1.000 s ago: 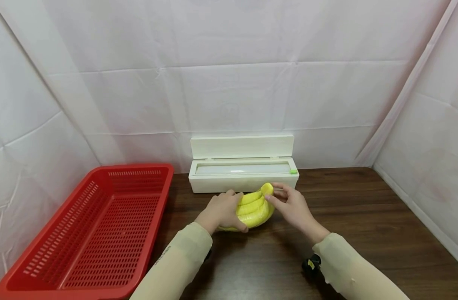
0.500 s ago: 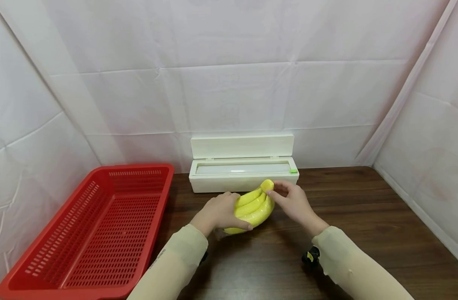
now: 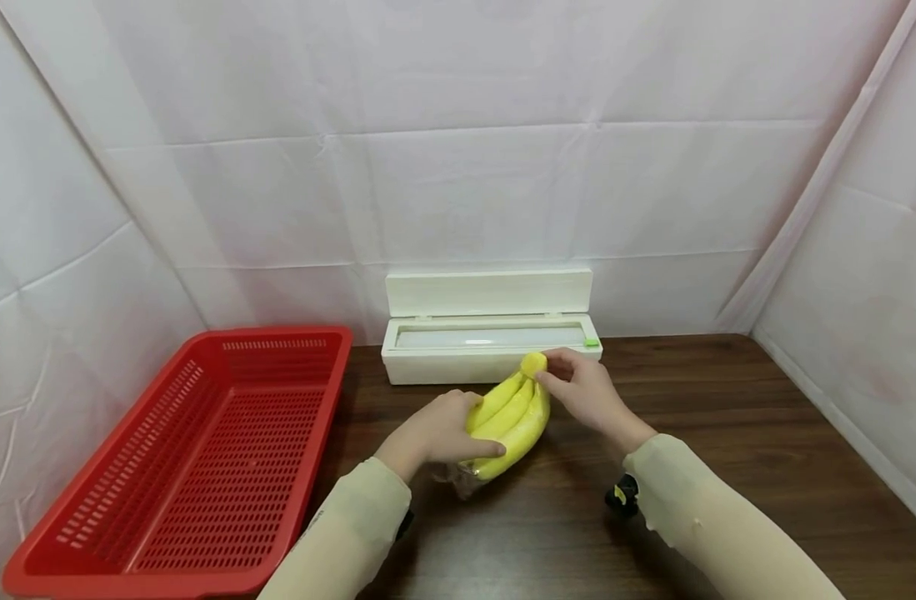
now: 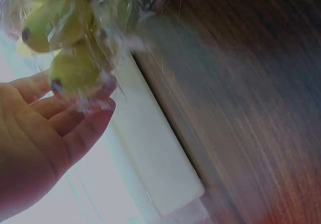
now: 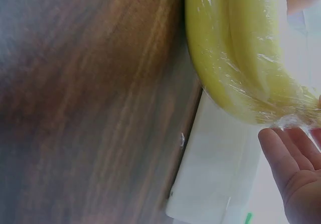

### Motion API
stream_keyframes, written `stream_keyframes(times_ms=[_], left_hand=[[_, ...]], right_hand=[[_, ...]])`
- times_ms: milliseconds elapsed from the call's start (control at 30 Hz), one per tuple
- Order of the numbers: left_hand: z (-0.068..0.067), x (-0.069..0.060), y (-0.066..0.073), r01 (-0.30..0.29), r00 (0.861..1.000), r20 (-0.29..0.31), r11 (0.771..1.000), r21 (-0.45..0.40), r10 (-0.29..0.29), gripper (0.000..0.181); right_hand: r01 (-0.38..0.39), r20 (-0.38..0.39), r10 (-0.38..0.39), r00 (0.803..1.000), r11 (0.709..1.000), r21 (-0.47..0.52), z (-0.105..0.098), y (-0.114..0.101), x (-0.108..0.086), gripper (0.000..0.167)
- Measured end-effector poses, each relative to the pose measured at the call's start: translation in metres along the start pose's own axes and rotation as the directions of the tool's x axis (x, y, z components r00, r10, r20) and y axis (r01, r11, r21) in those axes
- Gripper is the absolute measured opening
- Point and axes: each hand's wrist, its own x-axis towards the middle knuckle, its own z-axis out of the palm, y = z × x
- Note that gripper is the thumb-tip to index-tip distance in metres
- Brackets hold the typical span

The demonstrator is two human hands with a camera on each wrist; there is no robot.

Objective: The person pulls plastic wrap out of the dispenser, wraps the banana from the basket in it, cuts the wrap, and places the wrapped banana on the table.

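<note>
A bunch of yellow bananas (image 3: 519,423) wrapped in clear film is held tilted in front of the white box, stem end up and to the right. My left hand (image 3: 438,429) grips the bunch's left side, its thumb across the front. At the stem, my right hand (image 3: 587,396) pinches the bunch between thumb and fingers. Loose crinkled film (image 3: 463,482) hangs off the lower end. In the left wrist view, the dark banana tips (image 4: 62,25) show through the film. The right wrist view shows film (image 5: 291,118) bunched near the stem, right by my fingertips.
Behind the bananas stands a white cling film box (image 3: 458,368), its lid (image 3: 491,293) raised and a green slider (image 3: 591,342) at its right end. To the left lies a red perforated basket (image 3: 336,417). White cloth walls (image 3: 458,192) enclose the brown wooden table (image 3: 698,433).
The bunch has tilted more steeply, its stem end rising and its lower end dropping toward me. Both hands have kept hold; loose film at the lower end has come into view.
</note>
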Motion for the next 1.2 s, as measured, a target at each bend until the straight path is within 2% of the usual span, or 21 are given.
stream_keyframes(times_ms=[333,567,733,867,1033,1200], left_hand=[[0.006,-0.003,-0.001,-0.024,0.999,-0.025,0.999,-0.032,0.023,0.08],[0.008,-0.006,0.003,-0.017,1.0,-0.022,0.999,-0.043,0.016,0.083],[0.01,-0.008,0.004,-0.034,0.999,-0.027,0.999,-0.022,0.034,0.082],[0.011,-0.012,0.003,-0.05,0.998,-0.044,0.998,0.029,0.052,0.078],[0.011,-0.018,0.003,-0.082,0.993,-0.077,0.994,0.07,0.087,0.07],[0.013,-0.026,0.006,-0.175,0.977,-0.105,0.981,0.085,0.183,0.056]], right_hand=[[-0.002,0.033,0.004,0.999,0.999,-0.048,-0.003,-0.002,0.01,0.033],[0.012,0.06,-0.009,0.998,0.998,-0.066,-0.002,-0.001,0.018,0.038],[0.003,0.099,0.005,0.995,0.997,-0.079,-0.001,-0.001,0.024,0.043],[0.014,0.138,-0.002,0.99,0.997,-0.082,0.002,-0.003,0.027,0.044],[0.033,0.183,-0.022,0.983,0.998,-0.057,0.004,-0.004,0.031,0.044],[0.038,0.198,-0.028,0.98,0.998,-0.047,0.004,-0.001,0.033,0.043]])
